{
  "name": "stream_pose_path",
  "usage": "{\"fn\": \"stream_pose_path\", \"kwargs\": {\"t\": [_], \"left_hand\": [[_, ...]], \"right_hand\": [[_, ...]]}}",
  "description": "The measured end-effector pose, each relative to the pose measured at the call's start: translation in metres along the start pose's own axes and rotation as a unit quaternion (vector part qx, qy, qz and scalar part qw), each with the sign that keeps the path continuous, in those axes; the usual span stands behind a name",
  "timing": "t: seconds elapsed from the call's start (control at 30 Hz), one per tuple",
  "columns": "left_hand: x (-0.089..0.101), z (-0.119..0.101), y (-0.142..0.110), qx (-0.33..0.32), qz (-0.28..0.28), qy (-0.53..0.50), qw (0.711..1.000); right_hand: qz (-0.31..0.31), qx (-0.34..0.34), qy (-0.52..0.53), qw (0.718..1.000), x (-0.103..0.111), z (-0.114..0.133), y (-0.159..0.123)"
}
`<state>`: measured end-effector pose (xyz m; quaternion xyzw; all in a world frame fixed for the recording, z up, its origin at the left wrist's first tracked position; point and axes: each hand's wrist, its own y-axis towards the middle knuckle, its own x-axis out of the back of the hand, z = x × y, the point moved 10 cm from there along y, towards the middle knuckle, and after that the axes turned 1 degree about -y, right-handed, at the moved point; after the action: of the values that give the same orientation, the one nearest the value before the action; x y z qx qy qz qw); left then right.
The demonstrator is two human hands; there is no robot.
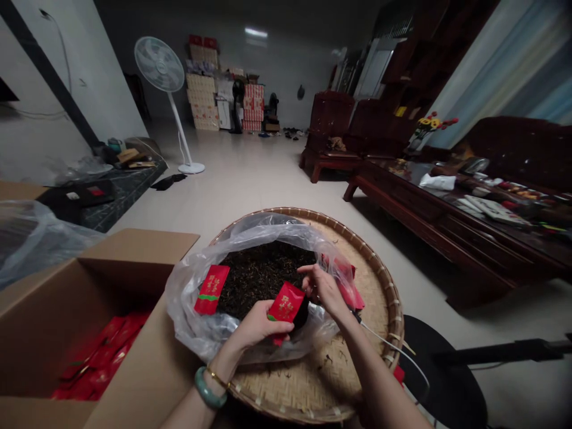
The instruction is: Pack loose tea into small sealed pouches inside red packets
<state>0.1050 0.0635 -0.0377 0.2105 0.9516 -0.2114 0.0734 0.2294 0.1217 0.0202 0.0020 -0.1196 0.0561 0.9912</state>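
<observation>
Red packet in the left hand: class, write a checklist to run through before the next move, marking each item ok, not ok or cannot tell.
1. Left hand holds the red packet: ok.
2. Red packet's upper end open: cannot tell.
3. Right hand holding nothing: cannot tell; its fingers are partly hidden.
4. Plastic bag open, tea leaves exposed: ok.
5. Woven bamboo tray free of leaf scraps: not ok; some lie on its near side.

White standing fan [159, 64] well ahead-left of the left hand [258, 328], stacked cartons [202, 101] farther off, dark wooden chair [331, 119] ahead-right of the right hand [325, 289], cluttered low table [402, 199] and yellow-red flowers [431, 123] farther right, round black base [451, 390] nearer right.
</observation>
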Motion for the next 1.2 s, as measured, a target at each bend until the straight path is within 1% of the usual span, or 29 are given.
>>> {"fn": "stream_pose_path", "kwargs": {"t": [0.03, 0.07, 0.1, 0.13, 0.17, 0.2, 0.23, 0.27, 0.3, 0.33, 0.37, 0.4, 0.43, 0.47, 0.5, 0.57, 0.63, 0.67, 0.73, 0.8, 0.87, 0.9, 0.97, 1.07, 1.13, 1.17, 1.2], "left_hand": [[0.007, -0.006, -0.003, -0.019, -0.025, -0.016, 0.999], [0.018, -0.016, -0.008, -0.054, -0.065, -0.042, 0.996], [0.034, -0.03, -0.017, -0.103, -0.116, -0.077, 0.985], [0.056, -0.045, -0.031, -0.174, -0.189, -0.126, 0.958], [0.079, -0.06, -0.05, -0.259, -0.259, -0.174, 0.914], [0.099, -0.072, -0.071, -0.337, -0.311, -0.204, 0.865], [0.114, -0.08, -0.086, -0.393, -0.343, -0.212, 0.827], [0.128, -0.083, -0.098, -0.423, -0.377, -0.197, 0.8], [0.14, -0.082, -0.101, -0.416, -0.409, -0.155, 0.797], [0.151, -0.079, -0.101, -0.387, -0.447, -0.086, 0.801], [0.158, -0.077, -0.096, -0.347, -0.469, 0.011, 0.812], [0.162, -0.076, -0.088, -0.313, -0.474, 0.126, 0.813], [0.163, -0.075, -0.08, -0.29, -0.465, 0.24, 0.801], [0.165, -0.074, -0.076, -0.277, -0.475, 0.324, 0.769], [0.167, -0.072, -0.071, -0.259, -0.474, 0.389, 0.746], [0.17, -0.067, -0.062, -0.207, -0.462, 0.475, 0.72], [0.173, -0.066, -0.058, -0.156, -0.454, 0.519, 0.707], [0.174, -0.067, -0.058, -0.139, -0.453, 0.534, 0.7], [0.172, -0.072, -0.059, -0.125, -0.451, 0.554, 0.689], [0.169, -0.076, -0.061, -0.127, -0.446, 0.562, 0.685], [0.167, -0.077, -0.062, -0.132, -0.448, 0.557, 0.687], [0.167, -0.078, -0.063, -0.137, -0.453, 0.55, 0.689], [0.169, -0.079, -0.067, -0.152, -0.466, 0.516, 0.702], [0.179, -0.078, -0.076, -0.169, -0.49, 0.405, 0.754], [0.185, -0.076, -0.082, -0.173, -0.5, 0.312, 0.789], [0.185, -0.074, -0.083, -0.177, -0.497, 0.268, 0.806], [0.181, -0.074, -0.082, -0.185, -0.487, 0.228, 0.823]], "right_hand": [[-0.004, -0.025, 0.039, 0.999, 0.003, -0.007, -0.001], [-0.006, -0.045, 0.068, 0.997, 0.006, -0.013, -0.003], [-0.006, -0.06, 0.088, 0.994, 0.007, -0.019, -0.004], [-0.006, -0.069, 0.102, 0.992, 0.009, -0.024, -0.006], [-0.007, -0.075, 0.113, 0.991, 0.01, -0.028, -0.008], [-0.009, -0.079, 0.121, 0.989, 0.01, -0.032, -0.009], [-0.012, -0.082, 0.127, 0.988, 0.011, -0.035, -0.009], [-0.016, -0.084, 0.13, 0.988, 0.011, -0.039, -0.01], [-0.019, -0.088, 0.13, 0.987, 0.01, -0.042, -0.011], [-0.021, -0.091, 0.127, 0.987, 0.009, -0.046, -0.011], [-0.021, -0.095, 0.12, 0.988, 0.008, -0.05, -0.012], [-0.021, -0.095, 0.108, 0.989, 0.006, -0.053, -0.013], [-0.021, -0.092, 0.09, 0.991, 0.005, -0.056, -0.014], [-0.022, -0.083, 0.064, 0.994, 0.004, -0.058, -0.015], [-0.023, -0.068, 0.03, 0.997, 0.004, -0.058, -0.016], [-0.023, -0.025, -0.06, 0.998, 0.003, -0.055, -0.017], [-0.027, 0.031, -0.162, 0.986, 0.004, -0.048, -0.02], [-0.038, 0.064, -0.215, 0.974, 0.006, -0.044, -0.021], [-0.082, 0.122, -0.324, 0.934, 0.013, -0.034, -0.027], [-0.13, 0.146, -0.429, 0.882, 0.021, -0.03, -0.033], [-0.147, 0.128, -0.512, 0.837, 0.028, -0.037, -0.035], [-0.145, 0.113, -0.539, 0.822, 0.032, -0.042, -0.034], [-0.135, 0.09, -0.565, 0.809, 0.04, -0.05, -0.032], [-0.155, 0.085, -0.558, 0.811, 0.058, -0.052, -0.028], [-0.198, 0.09, -0.549, 0.807, 0.071, -0.044, -0.027], [-0.218, 0.104, -0.54, 0.806, 0.074, -0.037, -0.028], [-0.231, 0.129, -0.522, 0.811, 0.072, -0.028, -0.029]]}}
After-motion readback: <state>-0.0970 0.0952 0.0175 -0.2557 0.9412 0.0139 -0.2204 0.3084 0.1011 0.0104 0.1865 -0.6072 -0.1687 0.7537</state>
